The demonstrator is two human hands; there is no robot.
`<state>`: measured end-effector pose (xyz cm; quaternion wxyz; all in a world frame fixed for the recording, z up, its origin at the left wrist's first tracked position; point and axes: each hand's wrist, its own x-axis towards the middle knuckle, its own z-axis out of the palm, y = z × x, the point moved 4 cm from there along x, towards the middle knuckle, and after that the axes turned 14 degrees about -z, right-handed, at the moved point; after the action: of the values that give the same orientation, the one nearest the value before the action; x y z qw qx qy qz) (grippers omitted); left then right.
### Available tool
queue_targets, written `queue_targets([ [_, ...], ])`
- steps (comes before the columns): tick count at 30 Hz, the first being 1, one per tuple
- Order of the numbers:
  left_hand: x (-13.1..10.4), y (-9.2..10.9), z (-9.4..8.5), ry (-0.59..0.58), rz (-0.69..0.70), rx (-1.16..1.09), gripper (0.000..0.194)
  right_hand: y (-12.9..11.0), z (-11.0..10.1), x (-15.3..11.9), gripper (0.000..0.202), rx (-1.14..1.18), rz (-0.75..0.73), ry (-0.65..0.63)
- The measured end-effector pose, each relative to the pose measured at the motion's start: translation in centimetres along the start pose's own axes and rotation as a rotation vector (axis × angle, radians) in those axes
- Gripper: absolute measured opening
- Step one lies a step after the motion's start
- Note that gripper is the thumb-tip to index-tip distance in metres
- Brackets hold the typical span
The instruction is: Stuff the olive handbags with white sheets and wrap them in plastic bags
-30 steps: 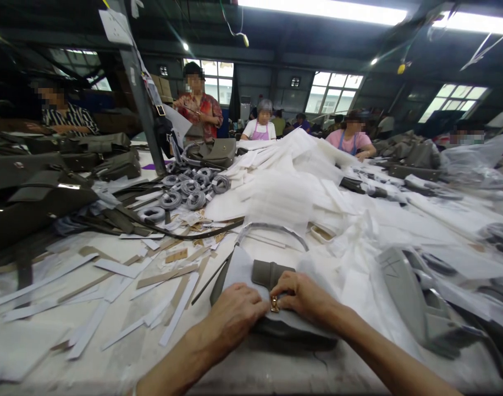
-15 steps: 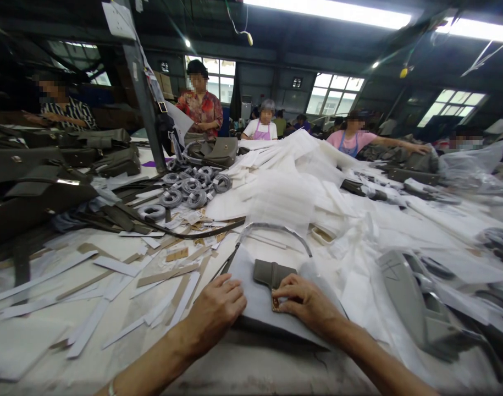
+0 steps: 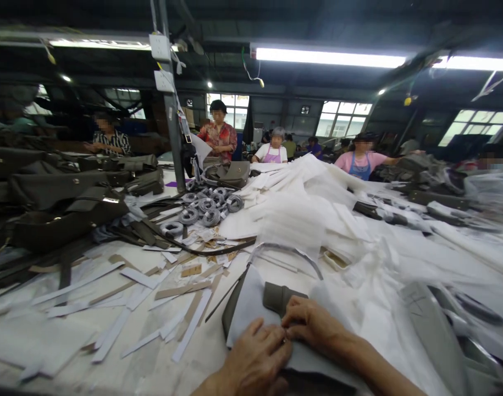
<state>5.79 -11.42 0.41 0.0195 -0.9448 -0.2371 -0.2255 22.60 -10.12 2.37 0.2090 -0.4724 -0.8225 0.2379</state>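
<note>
In front of me lies a dark olive-grey handbag [image 3: 230, 316], with a thin whitish foam sheet [image 3: 251, 302] over its front. Its wrapped handle [image 3: 292, 250] arches away at the far side. A short grey tab [image 3: 276, 297] lies on the foam. At the tab's lower end, my right hand [image 3: 313, 324] pinches with bent fingers. My left hand [image 3: 255, 352] has its fingers curled and pressed in at the same spot, meeting the right fingertips. A small golden glint shows between them; the rest of that piece is hidden by the fingers.
Paper and brown strips [image 3: 185, 289] litter the table on the left. Coiled grey straps [image 3: 208, 212] lie behind, beside a heap of white foam sheets [image 3: 292, 203]. Dark bags [image 3: 65, 209] are piled at left; a grey bag [image 3: 432, 330] lies at right. Several people work across the table.
My left hand has moved right from the bag's edge to meet my right hand at the tab's end. The small golden piece there is now mostly covered. The camera view has shifted.
</note>
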Motion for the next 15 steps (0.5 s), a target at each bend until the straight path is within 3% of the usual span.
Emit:
queue_targets([
  [2,-0.5,-0.3,1.5,0.147,0.052,0.059,0.049,0.3,0.1,-0.2,0.02,0.014,-0.028,0.015],
  [6,-0.4,-0.2,3.3,0.305,0.026,0.102,0.011,0.5,0.7,-0.3,0.019,-0.027,-0.046,-0.042],
  [12,-0.2,0.2,3.9,0.545,-0.019,0.061,0.016,-0.1,1.4,0.2,0.022,-0.213,0.022,-0.133],
  [15,-0.2,0.3,4.8,0.523,-0.047,0.111,0.011,-0.5,1.4,0.7,0.019,-0.317,0.151,-0.154],
])
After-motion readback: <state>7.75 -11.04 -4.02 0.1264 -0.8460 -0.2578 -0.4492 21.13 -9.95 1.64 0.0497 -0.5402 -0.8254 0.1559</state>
